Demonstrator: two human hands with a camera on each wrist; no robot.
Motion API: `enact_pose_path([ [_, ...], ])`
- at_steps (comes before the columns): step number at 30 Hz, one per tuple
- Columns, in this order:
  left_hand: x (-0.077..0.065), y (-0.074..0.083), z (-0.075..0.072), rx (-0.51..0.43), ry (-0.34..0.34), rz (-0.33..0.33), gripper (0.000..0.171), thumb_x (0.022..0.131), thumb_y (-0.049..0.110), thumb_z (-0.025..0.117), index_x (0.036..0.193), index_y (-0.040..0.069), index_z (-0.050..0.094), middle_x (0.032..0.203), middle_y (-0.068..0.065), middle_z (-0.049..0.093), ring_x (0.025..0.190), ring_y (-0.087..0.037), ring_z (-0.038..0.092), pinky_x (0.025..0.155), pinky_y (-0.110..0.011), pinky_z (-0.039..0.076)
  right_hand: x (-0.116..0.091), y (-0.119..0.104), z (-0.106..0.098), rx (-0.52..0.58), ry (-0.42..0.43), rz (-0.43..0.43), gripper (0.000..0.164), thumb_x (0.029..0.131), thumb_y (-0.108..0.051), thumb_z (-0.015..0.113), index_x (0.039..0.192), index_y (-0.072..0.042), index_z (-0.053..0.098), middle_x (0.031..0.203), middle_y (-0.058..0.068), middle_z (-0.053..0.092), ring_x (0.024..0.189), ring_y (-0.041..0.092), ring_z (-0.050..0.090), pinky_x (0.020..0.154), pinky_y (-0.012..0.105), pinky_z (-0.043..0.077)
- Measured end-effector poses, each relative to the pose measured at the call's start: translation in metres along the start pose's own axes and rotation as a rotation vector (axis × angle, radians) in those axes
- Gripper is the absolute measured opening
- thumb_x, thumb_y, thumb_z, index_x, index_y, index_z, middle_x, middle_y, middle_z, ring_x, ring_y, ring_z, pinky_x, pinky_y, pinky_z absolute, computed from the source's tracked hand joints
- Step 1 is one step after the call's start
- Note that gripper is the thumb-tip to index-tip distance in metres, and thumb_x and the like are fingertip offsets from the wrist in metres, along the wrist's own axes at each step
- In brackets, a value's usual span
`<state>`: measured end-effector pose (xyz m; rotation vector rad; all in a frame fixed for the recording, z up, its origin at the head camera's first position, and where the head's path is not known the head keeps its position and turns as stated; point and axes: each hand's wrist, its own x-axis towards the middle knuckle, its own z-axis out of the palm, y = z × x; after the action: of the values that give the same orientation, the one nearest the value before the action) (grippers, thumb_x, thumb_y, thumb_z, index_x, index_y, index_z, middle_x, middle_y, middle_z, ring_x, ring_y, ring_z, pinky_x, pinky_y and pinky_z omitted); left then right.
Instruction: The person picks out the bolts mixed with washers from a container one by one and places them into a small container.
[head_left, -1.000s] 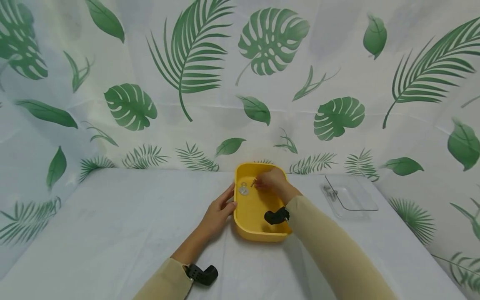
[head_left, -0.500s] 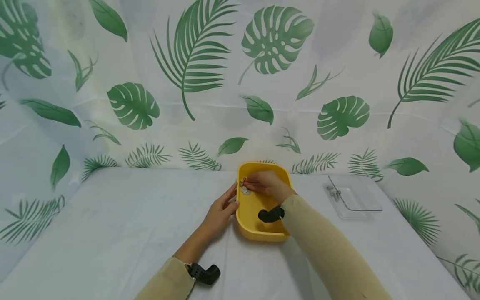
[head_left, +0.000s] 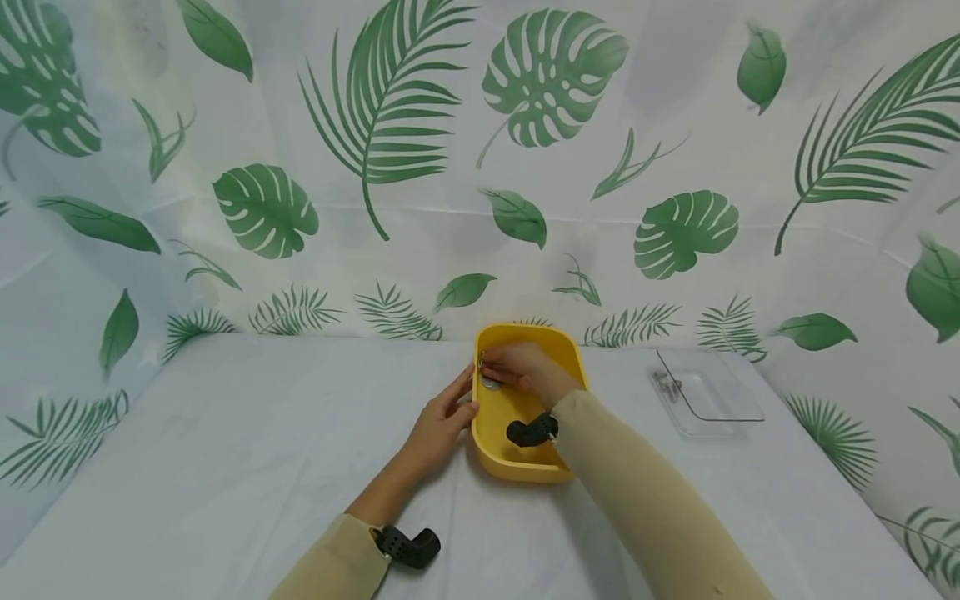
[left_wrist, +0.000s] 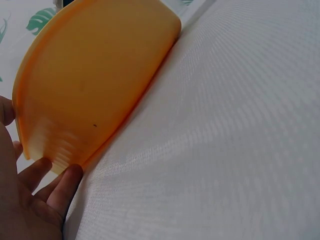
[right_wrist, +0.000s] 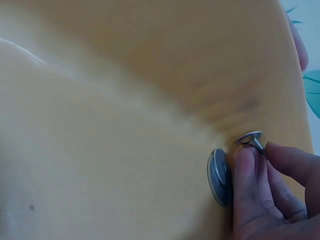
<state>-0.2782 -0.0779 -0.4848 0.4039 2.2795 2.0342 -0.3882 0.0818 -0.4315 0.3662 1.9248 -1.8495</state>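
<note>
A yellow bin stands at the far middle of the table, its inside open to the head view. My right hand reaches into it by the left wall. Between thumb and fingertips it pinches a small metal piece with a flat round head and a short stem. Close beside those fingertips are round silver discs, overlapping one another in the right wrist view. My left hand touches the bin's outer left wall, its fingers spread along it and its thumb at the rim.
To the right lies a clear plastic box with a transparent dark-edged cover across it. Small metal pieces show at its left side. A white cloth covers the table; a leaf-printed curtain hangs behind the bin.
My right hand has moved left inside the bin with the pinched metal piece, up to the left wall beside the discs. My left hand stays against the bin.
</note>
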Motion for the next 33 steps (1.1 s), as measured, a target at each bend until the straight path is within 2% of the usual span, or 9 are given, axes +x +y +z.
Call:
enact_pose_path([
  [6,-0.001,0.002,0.002,-0.005,0.003,0.008,0.06,0.104,0.015,0.051,0.16,0.019,0.032,0.161,-0.016,0.04,0.141,-0.035,0.05,0.107,-0.043,0.053,-0.001,-0.003,0.002,0.002,0.041,0.018,0.03,0.096,-0.006,0.066,0.124,0.003,0.068,0.091,0.005,0.073,0.074,0.012,0.073,0.088,0.026,0.06],
  [13,-0.001,0.003,0.005,-0.017,-0.001,0.008,0.06,0.104,0.015,0.051,0.16,0.018,0.031,0.161,-0.017,0.04,0.14,-0.036,0.051,0.106,-0.042,0.053,-0.002,-0.003,-0.001,-0.019,0.086,0.005,0.032,0.094,-0.009,0.07,0.124,0.001,0.068,0.101,0.01,0.075,0.075,0.013,0.074,0.083,0.025,0.061],
  [20,-0.001,0.005,0.008,0.009,-0.02,0.035,0.061,0.104,0.015,0.05,0.161,0.018,0.029,0.161,-0.017,0.039,0.139,-0.036,0.052,0.103,-0.04,0.055,-0.006,-0.002,-0.014,-0.023,0.082,-0.055,0.028,0.093,-0.01,0.072,0.118,0.004,0.071,0.087,0.005,0.075,0.073,0.012,0.073,0.076,0.023,0.062],
  [23,-0.001,0.005,0.007,0.02,-0.02,0.036,0.06,0.105,0.015,0.049,0.161,0.019,0.029,0.161,-0.017,0.04,0.138,-0.035,0.053,0.102,-0.039,0.056,-0.01,-0.004,-0.021,-0.026,0.064,-0.081,0.028,0.093,-0.01,0.072,0.117,0.005,0.071,0.085,0.004,0.074,0.075,0.011,0.072,0.081,0.025,0.062],
  [29,-0.002,0.003,0.004,0.013,-0.017,0.015,0.06,0.105,0.015,0.05,0.161,0.021,0.029,0.161,-0.015,0.04,0.139,-0.033,0.053,0.103,-0.04,0.056,-0.023,-0.011,-0.034,-0.049,0.004,-0.132,0.035,0.096,-0.008,0.067,0.127,0.008,0.065,0.088,0.003,0.072,0.077,0.008,0.071,0.102,0.035,0.055],
  [33,-0.003,0.0,0.001,0.014,-0.007,0.02,0.06,0.105,0.016,0.05,0.161,0.021,0.029,0.161,-0.015,0.04,0.139,-0.033,0.053,0.102,-0.04,0.056,-0.03,-0.017,-0.044,-0.047,-0.005,-0.147,0.037,0.096,-0.007,0.067,0.129,0.009,0.063,0.089,0.003,0.071,0.077,0.009,0.072,0.102,0.035,0.055],
])
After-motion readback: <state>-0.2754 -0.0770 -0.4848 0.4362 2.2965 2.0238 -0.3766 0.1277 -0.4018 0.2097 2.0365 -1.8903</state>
